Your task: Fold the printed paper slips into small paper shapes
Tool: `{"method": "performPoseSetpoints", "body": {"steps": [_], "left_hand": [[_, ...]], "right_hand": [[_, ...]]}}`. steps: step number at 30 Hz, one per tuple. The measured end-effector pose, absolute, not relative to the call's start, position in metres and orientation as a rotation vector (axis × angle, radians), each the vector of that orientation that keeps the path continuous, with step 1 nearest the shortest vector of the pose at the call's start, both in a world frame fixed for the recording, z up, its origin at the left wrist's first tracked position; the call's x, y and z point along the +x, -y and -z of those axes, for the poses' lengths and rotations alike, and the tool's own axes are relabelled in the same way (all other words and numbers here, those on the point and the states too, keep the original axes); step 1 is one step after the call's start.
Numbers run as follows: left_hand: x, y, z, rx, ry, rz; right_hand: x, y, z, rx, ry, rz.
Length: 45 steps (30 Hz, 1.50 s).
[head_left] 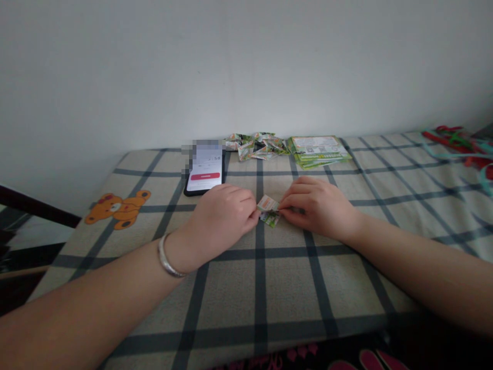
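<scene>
A small folded piece of printed paper (pixel 268 210), green, white and orange, lies on the checked cloth (pixel 269 277) between my two hands. My left hand (pixel 221 218), with a silver bangle on the wrist, has its fingers curled and pinches the paper's left edge. My right hand (pixel 318 205) is curled too and pinches the right edge. Both hands rest on the cloth.
A black phone (pixel 205 174) with a lit screen lies just beyond my left hand. Several folded paper pieces (pixel 256 145) and a stack of green printed sheets (pixel 319 150) sit near the wall. Coloured straps (pixel 462 146) lie far right. A bear print (pixel 117 208) marks the cloth's left.
</scene>
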<state>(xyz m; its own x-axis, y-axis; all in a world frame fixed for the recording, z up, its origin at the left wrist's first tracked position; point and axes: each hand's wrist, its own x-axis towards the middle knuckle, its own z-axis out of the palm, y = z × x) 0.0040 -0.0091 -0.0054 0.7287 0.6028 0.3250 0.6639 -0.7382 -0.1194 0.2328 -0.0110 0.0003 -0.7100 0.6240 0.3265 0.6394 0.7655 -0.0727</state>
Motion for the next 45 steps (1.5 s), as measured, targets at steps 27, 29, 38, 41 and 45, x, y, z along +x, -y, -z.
{"method": "performPoseSetpoints", "body": {"steps": [27, 29, 38, 41, 45], "left_hand": [[0.007, 0.010, 0.006, -2.809, 1.126, 0.535], [0.007, 0.009, 0.007, -2.833, 1.146, 0.536], [0.005, 0.006, 0.009, -2.874, 1.176, 0.653], [0.006, 0.005, 0.010, -2.890, 1.219, 0.670], [0.007, 0.004, 0.011, -2.907, 1.272, 0.703]], "right_hand": [[0.223, 0.004, 0.009, -0.892, 2.592, -0.088], [0.223, 0.003, 0.010, -0.914, 2.572, -0.147], [0.234, 0.006, 0.003, -1.081, 2.523, -0.199], [0.233, 0.005, 0.003, -1.095, 2.522, -0.174], [0.227, 0.003, 0.006, -1.142, 2.511, -0.146]]}}
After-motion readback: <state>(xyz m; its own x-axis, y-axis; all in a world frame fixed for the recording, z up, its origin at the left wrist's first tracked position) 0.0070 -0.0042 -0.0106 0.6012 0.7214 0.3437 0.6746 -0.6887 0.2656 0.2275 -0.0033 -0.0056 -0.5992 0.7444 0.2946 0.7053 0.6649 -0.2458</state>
